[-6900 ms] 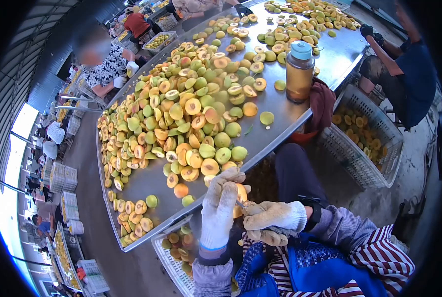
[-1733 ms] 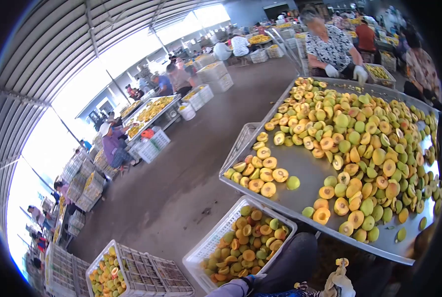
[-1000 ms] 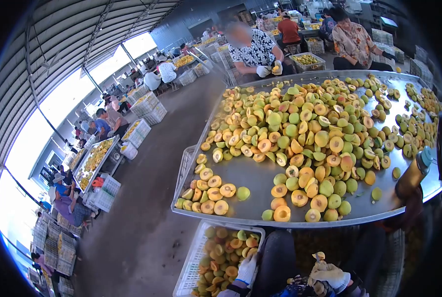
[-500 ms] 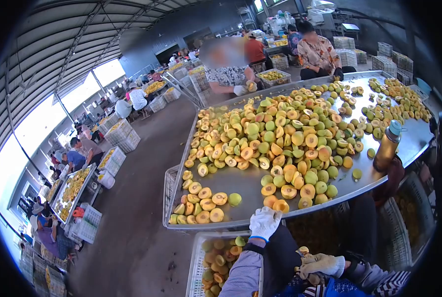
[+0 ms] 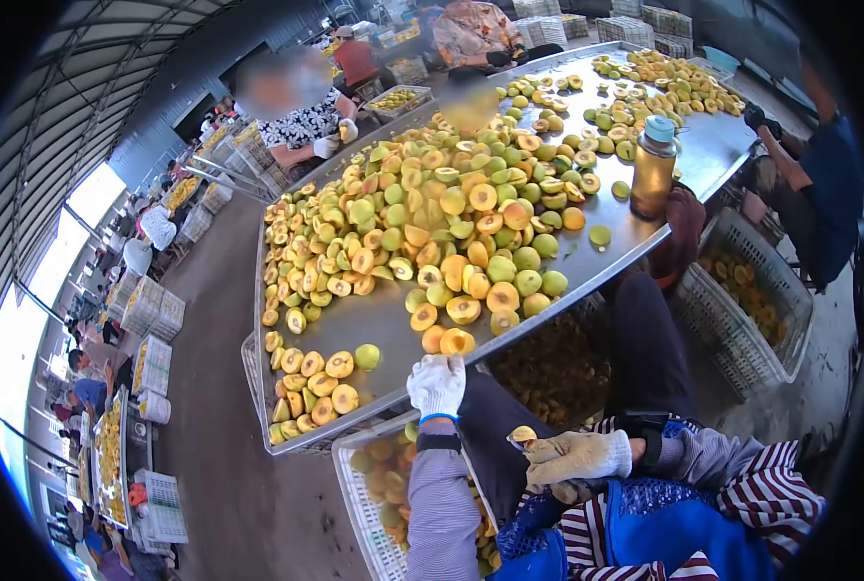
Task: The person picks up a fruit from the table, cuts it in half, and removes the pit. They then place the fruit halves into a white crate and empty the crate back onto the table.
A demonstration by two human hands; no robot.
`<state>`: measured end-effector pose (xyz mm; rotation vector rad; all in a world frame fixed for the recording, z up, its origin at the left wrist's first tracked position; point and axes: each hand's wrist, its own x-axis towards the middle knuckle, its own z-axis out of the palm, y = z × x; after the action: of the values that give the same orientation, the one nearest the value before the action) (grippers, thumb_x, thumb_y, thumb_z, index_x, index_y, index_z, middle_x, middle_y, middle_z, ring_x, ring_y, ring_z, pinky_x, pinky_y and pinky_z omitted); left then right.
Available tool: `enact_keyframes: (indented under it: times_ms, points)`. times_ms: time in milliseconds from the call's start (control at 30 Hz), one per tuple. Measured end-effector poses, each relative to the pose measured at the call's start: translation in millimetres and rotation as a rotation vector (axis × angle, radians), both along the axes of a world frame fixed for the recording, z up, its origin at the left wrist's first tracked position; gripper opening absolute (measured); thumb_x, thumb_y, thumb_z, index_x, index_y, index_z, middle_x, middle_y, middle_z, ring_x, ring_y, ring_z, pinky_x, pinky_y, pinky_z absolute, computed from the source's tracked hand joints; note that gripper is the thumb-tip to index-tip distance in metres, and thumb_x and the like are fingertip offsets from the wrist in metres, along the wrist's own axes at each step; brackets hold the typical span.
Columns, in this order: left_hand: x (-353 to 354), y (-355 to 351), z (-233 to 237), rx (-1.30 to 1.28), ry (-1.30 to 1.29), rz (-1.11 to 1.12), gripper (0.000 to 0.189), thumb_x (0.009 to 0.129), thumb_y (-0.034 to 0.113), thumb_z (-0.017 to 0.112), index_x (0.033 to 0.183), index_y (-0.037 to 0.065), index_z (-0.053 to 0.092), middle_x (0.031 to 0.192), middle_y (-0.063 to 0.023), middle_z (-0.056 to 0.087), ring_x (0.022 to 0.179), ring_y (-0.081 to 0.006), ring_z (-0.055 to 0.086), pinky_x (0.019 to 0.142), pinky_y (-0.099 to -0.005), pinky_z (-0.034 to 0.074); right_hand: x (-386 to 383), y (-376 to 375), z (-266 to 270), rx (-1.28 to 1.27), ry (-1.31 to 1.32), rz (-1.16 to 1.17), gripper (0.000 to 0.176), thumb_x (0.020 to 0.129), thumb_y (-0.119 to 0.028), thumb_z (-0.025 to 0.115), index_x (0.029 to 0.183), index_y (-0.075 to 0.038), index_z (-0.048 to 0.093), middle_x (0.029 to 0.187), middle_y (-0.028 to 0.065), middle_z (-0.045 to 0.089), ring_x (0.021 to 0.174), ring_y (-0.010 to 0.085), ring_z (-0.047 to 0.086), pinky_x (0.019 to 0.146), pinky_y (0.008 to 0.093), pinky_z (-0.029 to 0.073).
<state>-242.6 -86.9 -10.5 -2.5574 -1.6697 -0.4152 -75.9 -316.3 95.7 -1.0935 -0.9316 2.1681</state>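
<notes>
My left hand (image 5: 438, 386), in a white knitted glove, is at the near rim of the metal table (image 5: 354, 324). Its fingers are curled against a halved peach (image 5: 458, 342) with orange flesh, at the edge of the pile. Low in front of my body is my right hand (image 5: 577, 458), in a worn, stained glove. Its fingers are closed, and a small yellowish fruit piece (image 5: 522, 436) shows at their tips; any tool in the palm is hidden. A large heap of halved and whole peaches (image 5: 403, 213) covers much of the table.
A bottle (image 5: 652, 169) with a blue lid stands near the right edge. Below the table are a crate of fruit (image 5: 354, 518) by my left arm and another crate (image 5: 790, 363) at the right. Co-workers sit across the table, and a person in dark blue (image 5: 829, 184) is at the right.
My view has swung right and down, so the table appears further left and higher. The person in dark blue has come into view. My left hand stays by the same halved peach.
</notes>
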Motion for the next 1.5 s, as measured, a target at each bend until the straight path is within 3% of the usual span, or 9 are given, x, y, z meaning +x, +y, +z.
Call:
enact_keyframes:
  times_ms: [500, 767, 933, 1133, 1200, 1267, 1333, 1400, 1500]
  points:
    - [44, 33, 44, -0.066, -0.363, 0.028, 0.046, 0.088, 0.051, 0.054, 0.093, 0.009, 0.072, 0.099, -0.0144, 0.069, 0.094, -0.0321, 0.063, 0.083, -0.0454, 0.05, 84, 45, 19, -0.089, -0.001, -0.035, 0.027, 0.095, -0.036, 0.061, 0.096, -0.01, 0.057, 0.065, 0.0019, 0.061, 0.048, 0.0088, 0.056, 0.045, 0.0204, 0.044]
    - [97, 80, 14, -0.262, 0.08, 0.157, 0.059, 0.079, 0.06, 0.06, 0.106, 0.008, 0.065, 0.106, -0.0158, 0.068, 0.1, -0.0345, 0.063, 0.081, -0.0493, 0.046, 105, 56, 17, -0.102, -0.015, -0.059, 0.029, 0.096, -0.038, 0.061, 0.103, -0.01, 0.058, 0.067, -0.0007, 0.059, 0.054, 0.006, 0.055, 0.049, 0.0198, 0.044]
    - [91, 68, 33, -0.442, -0.212, 0.199, 0.052, 0.078, 0.043, 0.071, 0.113, 0.006, 0.059, 0.098, -0.0184, 0.07, 0.089, -0.0334, 0.068, 0.082, -0.0417, 0.052, 108, 62, 12, -0.019, 0.0, -0.09, 0.032, 0.096, -0.039, 0.061, 0.104, -0.008, 0.057, 0.068, -0.0012, 0.059, 0.055, 0.0052, 0.055, 0.049, 0.0196, 0.044]
    - [72, 15, 85, -0.89, -1.759, -0.1, 0.053, 0.091, 0.023, 0.069, 0.133, 0.0, 0.047, 0.119, -0.0148, 0.058, 0.101, -0.0258, 0.063, 0.086, -0.0465, 0.057, 113, 74, 13, 0.049, -0.164, -0.156, 0.035, 0.093, -0.037, 0.065, 0.106, -0.005, 0.056, 0.072, -0.0006, 0.061, 0.063, 0.0077, 0.06, 0.056, 0.0224, 0.048]
    - [86, -23, 120, -1.016, -1.768, -0.332, 0.066, 0.085, 0.024, 0.076, 0.137, -0.002, 0.046, 0.114, -0.0125, 0.063, 0.104, -0.0225, 0.062, 0.09, -0.0412, 0.055, 105, 74, -5, 0.297, -0.287, -0.254, 0.035, 0.092, -0.039, 0.067, 0.106, -0.008, 0.059, 0.071, 0.0007, 0.061, 0.064, 0.0098, 0.061, 0.058, 0.0275, 0.048]
    - [97, -44, 134, -0.713, -0.933, -0.376, 0.06, 0.082, 0.02, 0.078, 0.131, -0.004, 0.052, 0.112, -0.011, 0.065, 0.104, -0.0189, 0.061, 0.09, -0.0346, 0.052, 108, 77, 14, 0.35, -0.503, -0.227, 0.037, 0.089, -0.042, 0.068, 0.103, -0.009, 0.061, 0.07, 0.0042, 0.061, 0.064, 0.0128, 0.062, 0.06, 0.0308, 0.049]
    - [109, -44, 138, -0.479, -0.819, 0.016, 0.044, 0.081, 0.017, 0.076, 0.117, 0.0, 0.058, 0.118, -0.0123, 0.064, 0.102, -0.0213, 0.064, 0.089, -0.0325, 0.052, 110, 79, 18, 0.397, -0.736, -0.143, 0.039, 0.088, -0.045, 0.068, 0.102, -0.009, 0.062, 0.071, 0.0061, 0.062, 0.065, 0.015, 0.062, 0.062, 0.0319, 0.049]
    - [100, -33, 121, -0.712, -1.564, 0.017, 0.05, 0.081, 0.017, 0.074, 0.122, 0.001, 0.052, 0.121, -0.0149, 0.062, 0.099, -0.0242, 0.065, 0.084, -0.0336, 0.054, 113, 75, 23, 0.429, -0.621, -0.214, 0.034, 0.089, -0.039, 0.07, 0.103, -0.01, 0.063, 0.073, 0.003, 0.064, 0.066, 0.012, 0.062, 0.062, 0.0285, 0.048]
    - [106, -51, 128, -0.938, -1.696, -0.031, 0.055, 0.085, 0.028, 0.067, 0.131, 0.004, 0.047, 0.122, -0.0155, 0.059, 0.094, -0.0257, 0.065, 0.074, -0.0359, 0.056, 109, 68, 26, 0.386, -0.214, -0.337, 0.029, 0.09, -0.033, 0.071, 0.104, -0.009, 0.063, 0.075, -0.0005, 0.065, 0.067, 0.0085, 0.061, 0.061, 0.0248, 0.048]
